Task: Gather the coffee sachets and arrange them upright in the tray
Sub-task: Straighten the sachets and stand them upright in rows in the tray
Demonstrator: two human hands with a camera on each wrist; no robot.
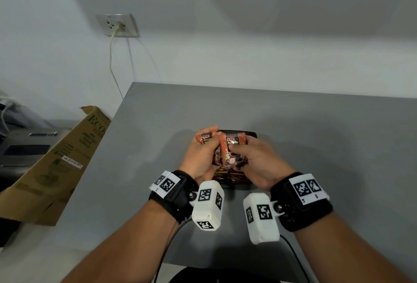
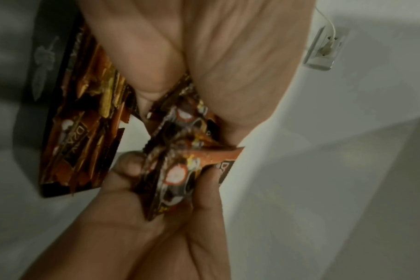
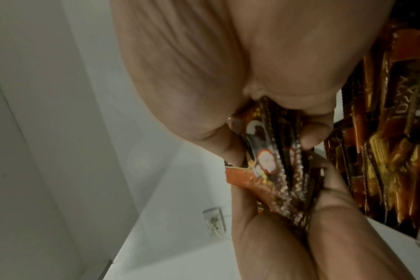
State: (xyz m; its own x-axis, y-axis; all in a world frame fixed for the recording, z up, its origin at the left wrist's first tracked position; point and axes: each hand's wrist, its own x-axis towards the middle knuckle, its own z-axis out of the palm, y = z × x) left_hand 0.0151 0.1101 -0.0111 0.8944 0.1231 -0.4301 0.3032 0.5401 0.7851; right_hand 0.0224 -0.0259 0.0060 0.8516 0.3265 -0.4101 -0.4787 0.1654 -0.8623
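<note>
Grey tabletop (image 1: 316, 136) is carrying a black tray (image 1: 252, 134), already part-filled with sachets standing on edge. Directly above the tray, left hand (image 1: 198, 158) and right hand (image 1: 257, 160) are both pinching one bundle of D2X coffee sachets (image 1: 230, 147). Risk: the glossy packs are likely fanning out, slipping, or knocking the standing sachets flat.

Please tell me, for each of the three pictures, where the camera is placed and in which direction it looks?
Head: on the head, looking forward and down at the grey table; both forearms, left hand and right hand show.
Left wrist: looks along the palm at the sachets.
Right wrist: looks along the palm at the same bundle.
Shared: both wrist views show the tray and the wall socket.
</note>
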